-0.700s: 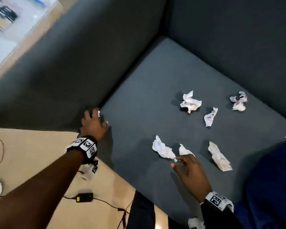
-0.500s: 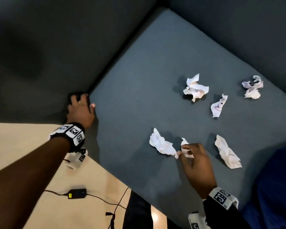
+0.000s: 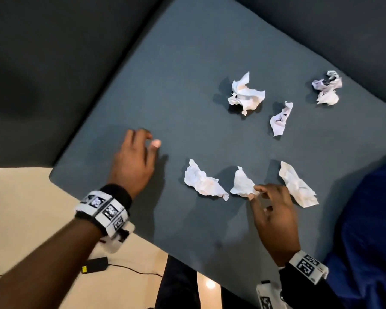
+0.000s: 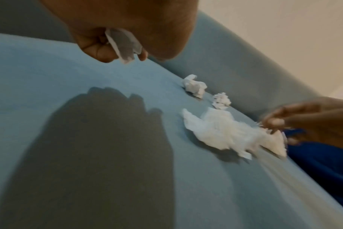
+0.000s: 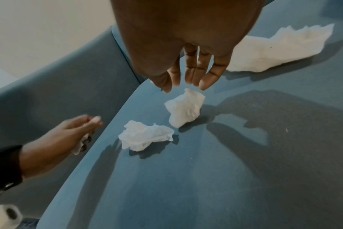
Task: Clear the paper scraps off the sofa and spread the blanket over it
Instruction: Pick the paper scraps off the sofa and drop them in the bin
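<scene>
Several crumpled white paper scraps lie on the grey-blue sofa seat [image 3: 165,85]. My left hand [image 3: 143,141] hovers over the seat's left part with its fingers curled round a small scrap [image 4: 123,45], which is hidden in the head view. Just right of it lies a larger scrap [image 3: 202,181]. My right hand [image 3: 257,191] reaches down with loosely straight fingers, their tips at the edge of a small scrap [image 3: 243,184] [image 5: 184,108] without pinching it. A flat scrap [image 3: 298,186] lies beside that hand. A dark blue blanket [image 3: 366,219] is heaped at the seat's right.
Three more scraps lie farther back: one large [image 3: 246,94], one small [image 3: 280,118], one printed [image 3: 327,88]. The armrest [image 3: 42,74] rises on the left and the backrest [image 3: 321,25] behind. On the beige floor lies a black adapter [image 3: 95,263] with its cable.
My left hand has left the corner by the armrest and moved right over the seat, holding a scrap. My right hand stays at the small scrap, its fingers looser than before.
</scene>
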